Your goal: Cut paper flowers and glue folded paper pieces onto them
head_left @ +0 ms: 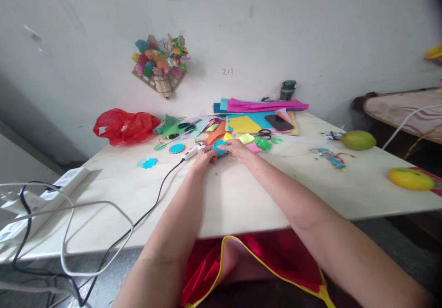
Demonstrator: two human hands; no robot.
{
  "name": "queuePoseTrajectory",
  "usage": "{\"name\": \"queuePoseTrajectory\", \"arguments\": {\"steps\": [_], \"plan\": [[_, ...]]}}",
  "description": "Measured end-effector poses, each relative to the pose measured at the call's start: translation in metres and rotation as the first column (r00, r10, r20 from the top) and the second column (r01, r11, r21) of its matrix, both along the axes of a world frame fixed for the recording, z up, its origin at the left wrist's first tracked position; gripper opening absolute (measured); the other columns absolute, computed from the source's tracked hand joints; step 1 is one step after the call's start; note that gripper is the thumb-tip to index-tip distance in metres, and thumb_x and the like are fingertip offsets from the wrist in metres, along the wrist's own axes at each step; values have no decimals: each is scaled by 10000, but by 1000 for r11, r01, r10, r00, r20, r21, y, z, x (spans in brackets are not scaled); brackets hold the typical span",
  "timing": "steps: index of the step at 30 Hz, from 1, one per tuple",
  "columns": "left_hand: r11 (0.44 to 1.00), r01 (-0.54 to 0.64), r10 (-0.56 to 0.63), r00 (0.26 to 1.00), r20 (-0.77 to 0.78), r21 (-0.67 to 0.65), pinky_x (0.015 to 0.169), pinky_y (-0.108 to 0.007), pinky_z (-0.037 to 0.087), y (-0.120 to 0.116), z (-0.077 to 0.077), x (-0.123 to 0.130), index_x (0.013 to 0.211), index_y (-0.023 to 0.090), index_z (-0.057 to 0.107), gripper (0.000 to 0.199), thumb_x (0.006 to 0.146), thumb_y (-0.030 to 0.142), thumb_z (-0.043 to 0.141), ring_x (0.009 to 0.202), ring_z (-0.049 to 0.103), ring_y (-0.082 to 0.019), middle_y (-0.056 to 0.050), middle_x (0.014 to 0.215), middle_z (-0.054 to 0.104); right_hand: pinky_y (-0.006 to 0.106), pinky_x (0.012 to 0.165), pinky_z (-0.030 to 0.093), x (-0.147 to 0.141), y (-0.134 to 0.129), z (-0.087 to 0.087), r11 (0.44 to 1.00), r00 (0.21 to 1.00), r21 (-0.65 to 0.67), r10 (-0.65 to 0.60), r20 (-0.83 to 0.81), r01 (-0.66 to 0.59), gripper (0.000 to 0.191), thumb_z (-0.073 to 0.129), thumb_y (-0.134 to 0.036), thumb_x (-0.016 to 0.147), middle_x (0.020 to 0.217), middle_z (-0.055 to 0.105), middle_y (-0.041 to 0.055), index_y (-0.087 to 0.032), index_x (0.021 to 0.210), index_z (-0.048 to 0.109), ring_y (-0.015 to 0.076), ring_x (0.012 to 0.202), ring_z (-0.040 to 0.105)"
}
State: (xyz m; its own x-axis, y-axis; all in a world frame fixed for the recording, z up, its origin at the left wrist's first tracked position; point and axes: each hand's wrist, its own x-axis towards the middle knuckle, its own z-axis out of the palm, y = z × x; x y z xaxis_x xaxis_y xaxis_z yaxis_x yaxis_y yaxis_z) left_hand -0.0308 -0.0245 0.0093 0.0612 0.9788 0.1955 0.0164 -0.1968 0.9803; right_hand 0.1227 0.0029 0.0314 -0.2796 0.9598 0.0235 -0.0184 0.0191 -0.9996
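Observation:
Between my two hands is a blue paper flower (220, 148) with a scalloped edge. My left hand (206, 155) grips its left side, fingers closed. On the other side, my right hand (236, 148) pinches the flower's edge. Just left of my left hand lies a white glue gun (192, 151) with a black cord. A blue paper circle (177, 148) and a second scalloped blue paper flower (149, 163) lie farther left on the table. Yellow paper pieces (246, 138) and a green piece (263, 143) are near my right hand.
White table (241, 206) carries paper sheets (245, 124), a phone (278, 122), scissors (264, 133) and another pair of scissors (188, 126) at the back. A red plastic bag (126, 126) lies back left. Mangoes (358, 140) sit right. Power strip (69, 179) and cables hang over the left edge.

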Motion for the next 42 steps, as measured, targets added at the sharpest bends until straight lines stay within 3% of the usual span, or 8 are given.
{"name": "queuePoseTrajectory", "arguments": {"steps": [7,13,20,27,31,36,42], "plan": [[1000,25,-25,1000,10,10,458,-243,355,1,-1,-1,558,162,504,178,643,255,630,448,420,-92,20,471,484,250,548,234,2,3,-3,998,998,17,64,18,-64,416,802,-443,424,557,501,-45,-150,615,577,85,573,388],[999,42,-42,999,4,7,456,-236,351,1,-1,0,559,164,511,199,637,287,645,455,421,-88,22,493,492,253,539,247,-1,2,-3,1000,1000,15,27,2,-27,444,825,-428,384,542,491,-40,-155,573,532,85,558,379],[999,38,-38,999,-13,18,465,-245,334,0,0,-1,548,168,504,186,639,268,632,427,416,-89,23,464,493,241,505,223,6,1,1,998,998,32,61,27,-62,403,776,-473,492,526,467,-41,-163,601,543,87,541,369],[996,79,-76,995,-68,40,474,-246,317,-1,0,-1,546,168,497,204,647,281,633,437,407,-86,25,464,475,244,534,264,5,-4,6,997,997,13,79,-18,-78,402,794,-428,436,549,505,-33,-147,604,561,87,556,418],[998,59,-58,997,-45,19,471,-247,326,0,-1,0,570,164,511,194,655,286,636,443,418,-87,19,480,491,243,530,258,4,-5,8,999,999,28,34,-30,-33,426,799,-430,423,531,461,-50,-157,567,505,79,551,398],[1000,27,-27,1000,10,2,463,-245,350,0,-1,0,585,165,522,172,638,276,641,457,434,-94,21,492,504,237,498,214,5,-3,6,996,998,47,70,7,-70,433,781,-483,458,529,452,-46,-149,601,546,73,530,363],[999,29,-29,1000,6,16,456,-245,344,1,-1,0,567,167,526,179,632,284,645,437,432,-91,27,479,504,237,503,244,2,-1,3,997,999,57,49,-19,-48,449,820,-439,407,547,484,-42,-146,606,544,71,528,375]]}}
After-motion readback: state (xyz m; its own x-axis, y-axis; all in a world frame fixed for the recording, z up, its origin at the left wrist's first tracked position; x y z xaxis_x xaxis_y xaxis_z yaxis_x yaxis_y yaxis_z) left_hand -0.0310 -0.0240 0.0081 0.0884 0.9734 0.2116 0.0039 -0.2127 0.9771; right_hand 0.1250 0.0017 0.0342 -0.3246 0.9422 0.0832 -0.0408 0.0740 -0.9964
